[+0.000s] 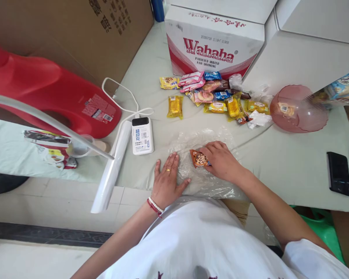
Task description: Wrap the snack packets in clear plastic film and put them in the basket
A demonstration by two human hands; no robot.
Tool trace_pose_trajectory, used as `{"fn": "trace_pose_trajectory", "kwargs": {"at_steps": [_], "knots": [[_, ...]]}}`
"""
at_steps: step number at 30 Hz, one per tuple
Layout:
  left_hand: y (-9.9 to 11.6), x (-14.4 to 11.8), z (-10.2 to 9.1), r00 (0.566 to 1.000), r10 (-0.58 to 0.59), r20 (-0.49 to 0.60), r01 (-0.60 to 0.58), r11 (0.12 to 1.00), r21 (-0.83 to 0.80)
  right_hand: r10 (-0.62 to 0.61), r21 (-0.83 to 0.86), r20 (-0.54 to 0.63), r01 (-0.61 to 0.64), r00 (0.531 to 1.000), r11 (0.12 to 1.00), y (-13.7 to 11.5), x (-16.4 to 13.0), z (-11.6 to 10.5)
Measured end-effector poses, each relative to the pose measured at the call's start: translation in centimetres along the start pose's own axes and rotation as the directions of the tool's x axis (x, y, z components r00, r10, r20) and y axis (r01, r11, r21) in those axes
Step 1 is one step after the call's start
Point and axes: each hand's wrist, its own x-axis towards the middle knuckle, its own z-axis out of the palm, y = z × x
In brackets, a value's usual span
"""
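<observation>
Hands at the near edge of the pale cloth-covered table. Left hand: flat, fingers spread, pressing down a crinkled clear plastic bag that lies at the near edge, middle. Right hand: fingers closed on a small orange cookie packet, which rests on the bag, touching it.

Toward the far edge: loose pile of yellow, pink and blue snack packets, in front of a red-and-white cardboard water carton. Right of the pile: pink translucent plastic bowl. Near right corner: black phone. Left of the bag: white power bank with cable, and a white plastic roll overhanging the near edge.

Risk, as judged: the bag film looks thin and slippery; if the left palm lifts, it could slide off the near edge, taking the packet along.
</observation>
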Motion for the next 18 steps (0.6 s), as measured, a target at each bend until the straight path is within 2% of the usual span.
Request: {"fn": "trace_pose_trajectory", "kwargs": {"at_steps": [4, 7, 10, 12, 14, 16, 18], "knots": [[0.1, 0.0, -0.1, 1.0, -0.013, -0.012, 0.013, 1.0, -0.026, -0.019, -0.007, 0.031, 0.019, 0.999, 1.0, 0.3, -0.2, 0.1], [-0.1, -0.5, -0.4, 0.993, -0.053, -0.101, 0.054, 0.999, 0.004, -0.013, 0.021, 0.052, 0.011, 0.999, 1.0, 0.6, -0.2, 0.5], [-1.0, -1.5, -1.2, 0.986, 0.064, -0.156, -0.057, 0.997, 0.05, -0.027, 0.086, -0.027, 0.029, 0.999, 0.996, 1.2, -1.8, 0.0], [-2.0, -2.1, -1.8, 0.972, 0.213, -0.103, -0.212, 0.977, 0.015, -0.042, 0.144, -0.13, 0.061, 0.991, 0.988, 1.7, -4.2, -0.5], [-3.1, -2.4, -2.3, 0.94, 0.341, -0.003, -0.341, 0.937, -0.074, -0.069, 0.221, -0.194, 0.113, 0.978, 0.969, 2.1, -7.2, -0.4], [-4.0, -2.5, -2.6, 0.902, 0.421, 0.092, -0.404, 0.9, -0.162, -0.094, 0.277, -0.175, 0.141, 0.98, 0.951, 2.5, -10.2, 0.7], [-4.6, -2.4, -2.6, 0.883, 0.444, 0.155, -0.412, 0.889, -0.199, -0.096, 0.277, -0.123, 0.127, 0.988, 0.952, 2.8, -12.5, 2.6]]}}
